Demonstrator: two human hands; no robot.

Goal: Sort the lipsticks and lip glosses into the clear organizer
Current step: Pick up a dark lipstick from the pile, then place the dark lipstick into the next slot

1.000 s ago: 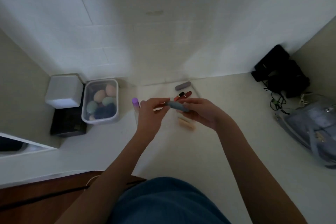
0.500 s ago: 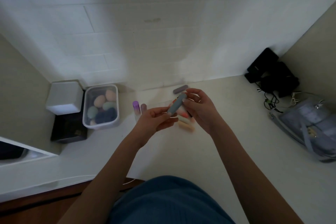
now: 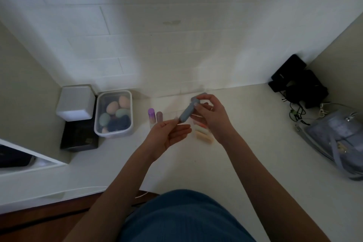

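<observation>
A grey-blue lipstick tube (image 3: 188, 112) is held tilted above the white counter, its upper end pinched by my right hand (image 3: 211, 116). My left hand (image 3: 167, 133) lies palm up just below, fingertips touching the tube's lower end. The clear organizer (image 3: 172, 113) is hard to make out; a purple-capped tube (image 3: 151, 115) and a mauve-capped tube (image 3: 159, 116) stand upright in its left part. A peach tube (image 3: 204, 136) and a pale tube with an orange end (image 3: 200, 127) lie under my right hand. Another grey tube (image 3: 193, 100) lies behind my fingers.
A clear box of coloured makeup sponges (image 3: 115, 114) stands at the left beside a white box (image 3: 75, 102) on a black case (image 3: 79, 137). Black cases with cables (image 3: 298, 84) and a grey-blue bag (image 3: 337, 139) sit at the right. A tiled wall runs behind.
The grey-blue tube has swung from lying level between both hands to tilted, upper end away from me. My right hand moved to its top end; my left hand opened beneath it.
</observation>
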